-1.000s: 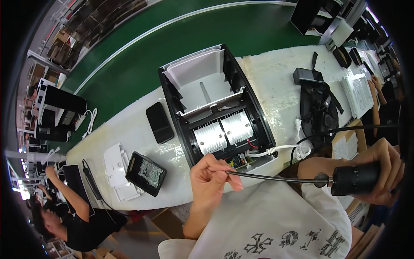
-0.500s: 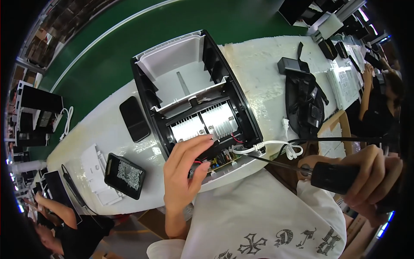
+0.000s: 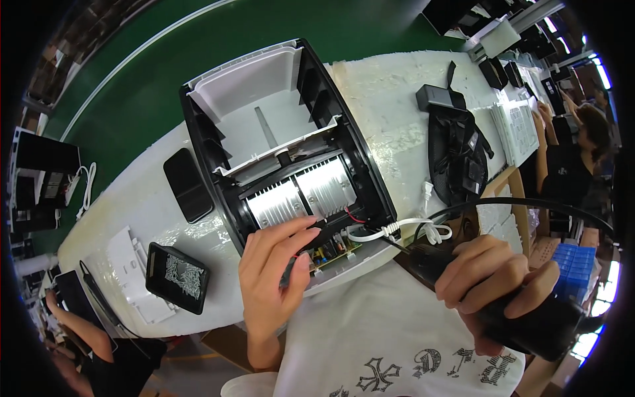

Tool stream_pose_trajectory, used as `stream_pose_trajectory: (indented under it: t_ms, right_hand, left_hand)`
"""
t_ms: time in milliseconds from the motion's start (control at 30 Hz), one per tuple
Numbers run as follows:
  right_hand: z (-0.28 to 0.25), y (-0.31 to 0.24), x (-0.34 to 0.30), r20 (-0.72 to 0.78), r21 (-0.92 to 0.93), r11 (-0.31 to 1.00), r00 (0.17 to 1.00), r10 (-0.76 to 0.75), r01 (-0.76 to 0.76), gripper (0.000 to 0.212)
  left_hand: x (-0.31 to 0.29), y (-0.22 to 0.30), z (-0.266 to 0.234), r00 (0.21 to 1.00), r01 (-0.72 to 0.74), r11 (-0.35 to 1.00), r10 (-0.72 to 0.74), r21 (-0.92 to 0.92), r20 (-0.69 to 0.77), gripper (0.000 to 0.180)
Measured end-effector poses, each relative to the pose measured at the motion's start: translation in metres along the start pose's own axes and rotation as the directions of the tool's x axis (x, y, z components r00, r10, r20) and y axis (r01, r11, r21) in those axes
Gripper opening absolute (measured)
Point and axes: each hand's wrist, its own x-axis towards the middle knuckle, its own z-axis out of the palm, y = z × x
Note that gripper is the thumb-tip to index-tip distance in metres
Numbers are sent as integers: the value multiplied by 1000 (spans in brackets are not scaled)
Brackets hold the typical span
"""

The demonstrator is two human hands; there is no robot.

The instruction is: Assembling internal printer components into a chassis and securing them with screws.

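A black housing (image 3: 368,165) with a white inner tray lies on the table in front of me. Two finned silver metal blocks (image 3: 324,185) sit in its near half, beside a small circuit board (image 3: 331,250) with red wires. My left hand (image 3: 268,281) is over the near edge by the board, fingers curved and thumb apart; whatever lies under the fingers is hidden. My right hand (image 3: 486,281) grips a black electric screwdriver (image 3: 529,321), its shaft aimed left at the housing's near right corner. The exact spot of the tip is hard to make out.
Left of the housing lie a black phone (image 3: 188,185), a black bin of screws (image 3: 182,276) and a white plastic part (image 3: 129,264). To the right are a white power cord (image 3: 433,231) and a black pouch (image 3: 456,155). Other people (image 3: 572,152) sit at both ends.
My right hand has brought the screwdriver left, close to the housing's near right corner. My left hand has shifted slightly, its fingers lower over the board. The whole view has moved a little.
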Motion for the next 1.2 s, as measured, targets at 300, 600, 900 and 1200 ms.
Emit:
stream_pose_trajectory:
  t_ms: [300, 600, 900, 1200]
  right_hand:
    - [1, 11, -19, -24, -1, 995, 994, 104, -104, 53]
    - [-7, -12, 9, -98, 34, 999, 995, -2, 6, 51]
    - [-1, 1, -8, -19, 23, 997, 997, 75, -75, 52]
    - [-2, 7, -22, 63, 53, 994, 994, 91, -94, 50]
  left_hand:
    - [-5, 4, 0, 980, 83, 978, -115, -191, -163, 17]
    - [-4, 2, 1, 986, 64, 983, -88, -171, -138, 15]
    - [-4, 5, 4, 989, 73, 991, -87, -114, -120, 15]
    - [-6, 2, 7, 983, 56, 993, -72, -103, -167, 16]
